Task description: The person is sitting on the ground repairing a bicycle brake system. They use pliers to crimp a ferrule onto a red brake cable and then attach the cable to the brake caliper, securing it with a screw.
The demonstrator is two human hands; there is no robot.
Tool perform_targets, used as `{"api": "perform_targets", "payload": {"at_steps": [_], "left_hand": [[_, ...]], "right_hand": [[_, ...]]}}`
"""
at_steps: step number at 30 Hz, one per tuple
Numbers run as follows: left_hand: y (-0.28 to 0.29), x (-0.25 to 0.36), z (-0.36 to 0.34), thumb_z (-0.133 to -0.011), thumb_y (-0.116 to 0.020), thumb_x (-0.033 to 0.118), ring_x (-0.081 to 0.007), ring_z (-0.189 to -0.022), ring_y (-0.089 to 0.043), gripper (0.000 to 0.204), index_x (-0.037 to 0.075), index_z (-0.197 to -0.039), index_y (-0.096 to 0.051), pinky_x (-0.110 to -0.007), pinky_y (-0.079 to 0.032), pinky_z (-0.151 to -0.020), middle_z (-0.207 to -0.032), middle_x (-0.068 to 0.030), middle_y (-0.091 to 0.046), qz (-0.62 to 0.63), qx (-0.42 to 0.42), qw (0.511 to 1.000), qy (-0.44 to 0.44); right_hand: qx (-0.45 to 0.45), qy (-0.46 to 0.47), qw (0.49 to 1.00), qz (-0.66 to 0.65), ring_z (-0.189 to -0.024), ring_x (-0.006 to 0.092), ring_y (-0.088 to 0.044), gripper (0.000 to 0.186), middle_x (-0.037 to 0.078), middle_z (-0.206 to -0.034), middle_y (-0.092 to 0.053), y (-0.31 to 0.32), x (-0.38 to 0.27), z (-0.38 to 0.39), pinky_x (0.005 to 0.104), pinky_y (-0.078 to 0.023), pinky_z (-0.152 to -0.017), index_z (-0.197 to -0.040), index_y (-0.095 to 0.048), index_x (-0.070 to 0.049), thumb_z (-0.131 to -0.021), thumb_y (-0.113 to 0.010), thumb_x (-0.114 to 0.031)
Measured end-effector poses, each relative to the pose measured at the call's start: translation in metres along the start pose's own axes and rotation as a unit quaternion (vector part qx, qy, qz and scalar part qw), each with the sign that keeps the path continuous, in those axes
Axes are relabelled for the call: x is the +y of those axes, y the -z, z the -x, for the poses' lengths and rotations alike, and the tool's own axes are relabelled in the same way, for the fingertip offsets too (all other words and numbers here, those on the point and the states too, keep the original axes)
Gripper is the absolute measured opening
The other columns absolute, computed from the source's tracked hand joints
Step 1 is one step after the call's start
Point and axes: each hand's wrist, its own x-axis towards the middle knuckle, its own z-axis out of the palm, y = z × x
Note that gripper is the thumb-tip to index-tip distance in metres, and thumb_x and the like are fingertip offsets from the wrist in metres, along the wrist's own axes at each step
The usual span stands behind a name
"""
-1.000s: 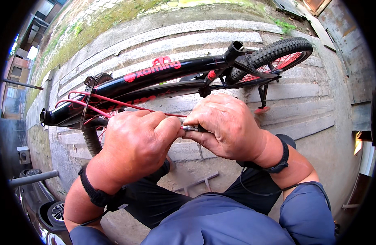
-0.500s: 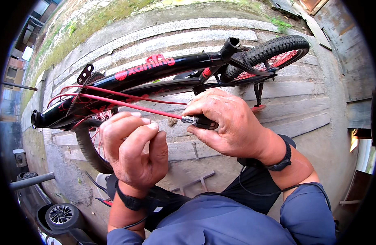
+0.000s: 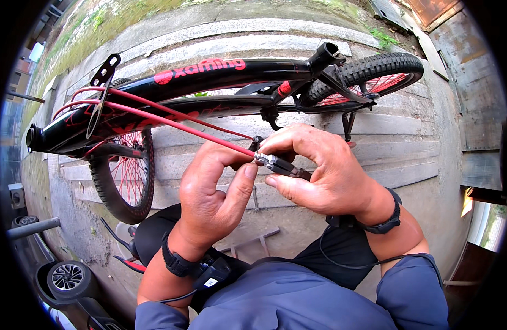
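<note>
"What sits nearest, along the bottom of the frame?"

"A blue-grey shirt (image 3: 297,297), then black trousers (image 3: 341,253) just above it, and a black strap (image 3: 174,263) around each of the person's wrists"

"And at the centre?"

"The right hand (image 3: 333,176) is closed on a black and silver fitting (image 3: 281,164), fingers curled over and behind it, thumb just below. The left hand (image 3: 209,192) is close by, its thumb and forefinger beside the fitting's silver end; whether they pinch anything, one cannot tell"

"What runs into that fitting?"

"A red cable (image 3: 209,138), slanting down from the left of the frame. A second red cable (image 3: 204,121) runs above it to a small black part (image 3: 256,143) just over the hands"

"Beyond that?"

"The black bicycle frame (image 3: 292,69) with red lettering, stretching from the left to the upper right. One wheel (image 3: 149,187) is at the left, another (image 3: 374,71) at the upper right, both with red spokes"

"And farther off?"

"Pale slabs (image 3: 396,122) across the ground, a dark car (image 3: 44,264) at the lower left, and a weathered metal panel (image 3: 473,71) at the upper right"
</note>
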Motion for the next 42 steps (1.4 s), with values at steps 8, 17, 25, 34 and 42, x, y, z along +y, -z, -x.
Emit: {"api": "perform_targets", "payload": {"at_steps": [8,17,25,34,42], "left_hand": [[0.001,-0.002,0.001,-0.083,-0.068,-0.003,-0.0228,-0.076,-0.063,0.012,-0.001,-0.095,-0.065,-0.031,-0.049,-0.069,-0.087,-0.0130,-0.064,-0.005,-0.008,1.000,0.001],[0.003,-0.003,0.000,-0.085,-0.067,-0.002,-0.0229,-0.079,-0.063,0.010,-0.002,-0.095,-0.064,-0.031,-0.050,-0.070,-0.088,-0.0128,-0.064,0.008,-0.005,1.000,-0.011],[0.004,-0.004,0.003,-0.088,-0.065,0.000,-0.0204,-0.079,-0.064,0.008,-0.002,-0.095,-0.063,-0.030,-0.051,-0.071,-0.089,-0.0120,-0.064,0.028,-0.001,0.999,0.022],[-0.001,-0.007,0.013,-0.095,-0.063,0.015,-0.0132,-0.083,-0.062,0.021,-0.002,-0.107,-0.062,-0.026,-0.050,-0.075,-0.093,-0.0085,-0.065,0.157,-0.005,0.972,0.176],[-0.002,-0.009,0.013,-0.097,-0.060,0.017,-0.0097,-0.082,-0.058,0.023,-0.001,-0.112,-0.059,-0.024,-0.048,-0.076,-0.092,-0.0045,-0.064,0.187,-0.028,0.963,0.190]], "right_hand": [[-0.009,-0.012,1.000,-0.015,-0.085,0.0285,-0.064,0.031,0.015,-0.093,-0.065,0.001,0.000,0.001,0.0338,-0.051,-0.077,-0.102,-0.063,0.000,-0.074,-0.072,-0.010],[-0.024,-0.017,1.000,0.003,-0.087,0.0260,-0.064,0.031,0.013,-0.094,-0.065,0.001,0.001,0.000,0.0335,-0.050,-0.079,-0.104,-0.064,-0.001,-0.075,-0.073,-0.010],[-0.049,-0.024,0.998,0.016,-0.092,0.0207,-0.064,0.033,0.011,-0.099,-0.066,0.002,0.001,-0.001,0.0317,-0.050,-0.083,-0.108,-0.064,-0.002,-0.076,-0.074,-0.008],[-0.055,-0.015,0.998,0.005,-0.091,0.0197,-0.063,0.035,0.010,-0.103,-0.066,-0.001,0.003,0.000,0.0309,-0.050,-0.080,-0.109,-0.064,-0.002,-0.076,-0.076,-0.007],[-0.049,-0.057,0.997,-0.025,-0.091,0.0187,-0.063,0.036,0.011,-0.104,-0.065,-0.002,0.001,0.002,0.0306,-0.051,-0.082,-0.109,-0.061,-0.002,-0.077,-0.075,-0.007]]}}
